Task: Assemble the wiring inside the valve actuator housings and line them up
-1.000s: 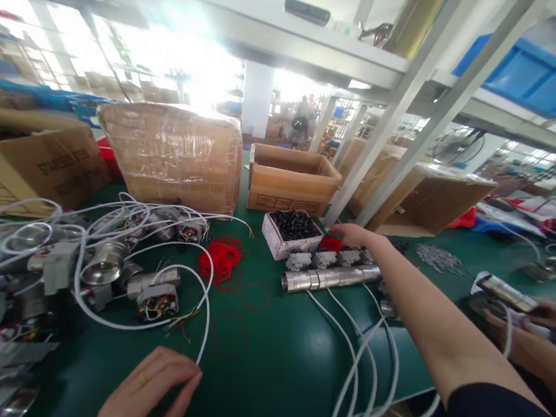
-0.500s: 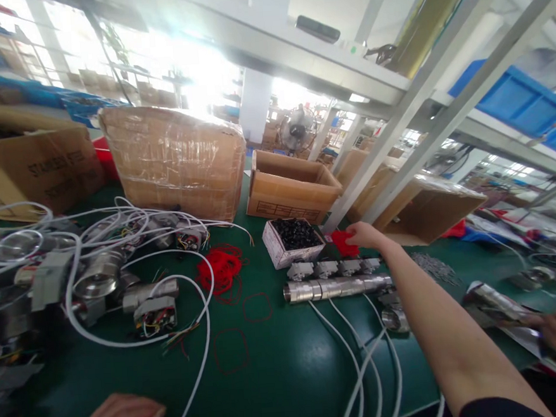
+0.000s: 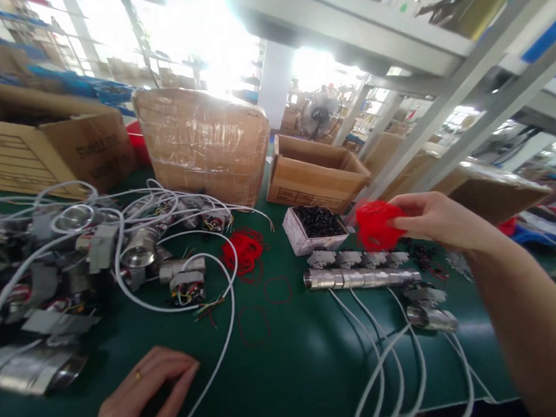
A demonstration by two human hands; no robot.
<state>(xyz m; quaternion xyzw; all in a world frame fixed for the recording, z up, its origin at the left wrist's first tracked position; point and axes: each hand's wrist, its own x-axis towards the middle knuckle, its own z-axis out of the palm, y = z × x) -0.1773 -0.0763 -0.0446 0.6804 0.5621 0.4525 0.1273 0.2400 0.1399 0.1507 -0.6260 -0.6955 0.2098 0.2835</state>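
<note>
My right hand (image 3: 438, 222) is raised above the green table and pinches a bunch of red rubber rings (image 3: 374, 224). Below it lies a row of metal valve bodies (image 3: 361, 277) with white cables (image 3: 389, 366) running toward me. A small white box of black parts (image 3: 315, 228) stands just left of the held bunch. My left hand (image 3: 141, 399) rests on the table near the front edge, fingers curled and together, beside a white cable (image 3: 217, 365). A ring shows on one finger.
A heap of red rings (image 3: 243, 249) and two loose ones (image 3: 254, 324) lie mid-table. Wired metal assemblies (image 3: 95, 259) crowd the left. Cardboard boxes (image 3: 202, 144) line the back, and an open box (image 3: 316, 174) stands behind the parts box. Shelf posts (image 3: 442, 102) rise at the right.
My right hand has lifted the red bunch off the table and drawn it back toward me. The view has shifted, and another person's hands at the right are out of sight.
</note>
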